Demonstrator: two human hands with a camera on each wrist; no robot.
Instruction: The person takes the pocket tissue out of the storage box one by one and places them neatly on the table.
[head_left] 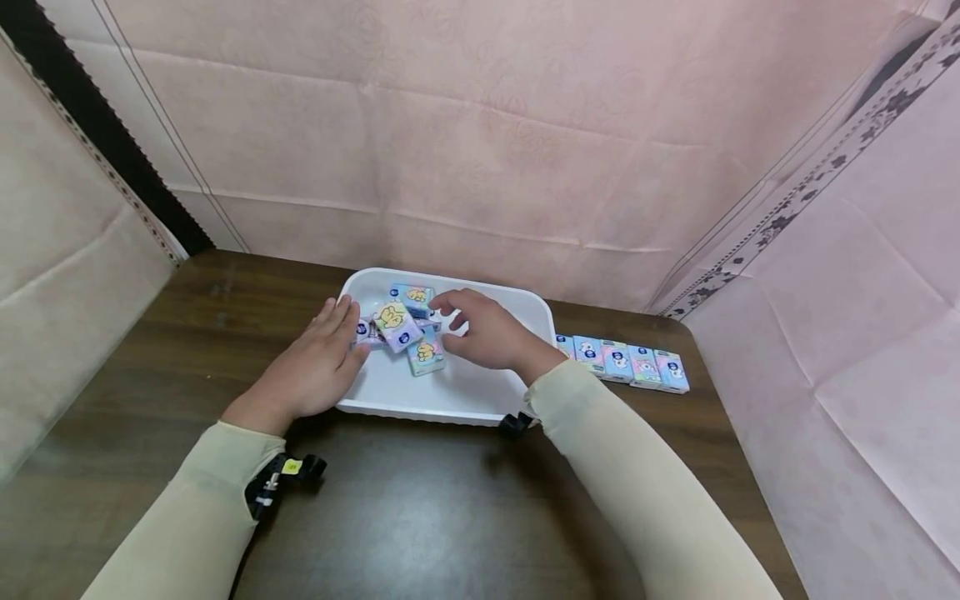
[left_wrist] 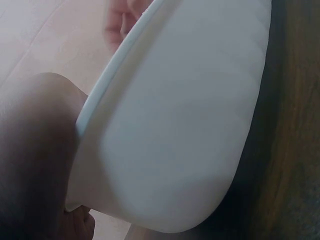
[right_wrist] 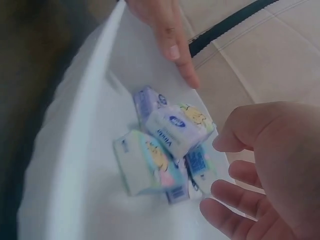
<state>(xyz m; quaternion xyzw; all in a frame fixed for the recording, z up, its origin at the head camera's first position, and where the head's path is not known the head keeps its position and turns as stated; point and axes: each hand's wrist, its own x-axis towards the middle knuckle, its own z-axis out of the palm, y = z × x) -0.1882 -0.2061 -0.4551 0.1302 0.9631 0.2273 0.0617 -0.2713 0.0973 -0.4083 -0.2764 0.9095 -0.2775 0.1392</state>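
A white tray (head_left: 465, 402) holds a loose heap of small tissue packs with cartoon prints. One pack (head_left: 398, 326) lies tilted on top of the others; a light blue pack (head_left: 426, 352) is at the near side and another (head_left: 411, 297) at the far side. My left hand (head_left: 309, 367) rests along the tray's left rim, its fingers straight. Over the inside of the tray, my right hand (head_left: 487, 329) hovers just right of the heap with fingers loosely bent. Nothing lies between those fingers in the right wrist view, where the top pack (right_wrist: 177, 132) reads "Vinda".
Right of the tray, a row of similar tissue packs (head_left: 617, 361) stands side by side on the brown wooden table (head_left: 390, 508), its left end partly hidden by the right forearm. Pale cloth (head_left: 480, 167) hangs behind the table and along both sides.
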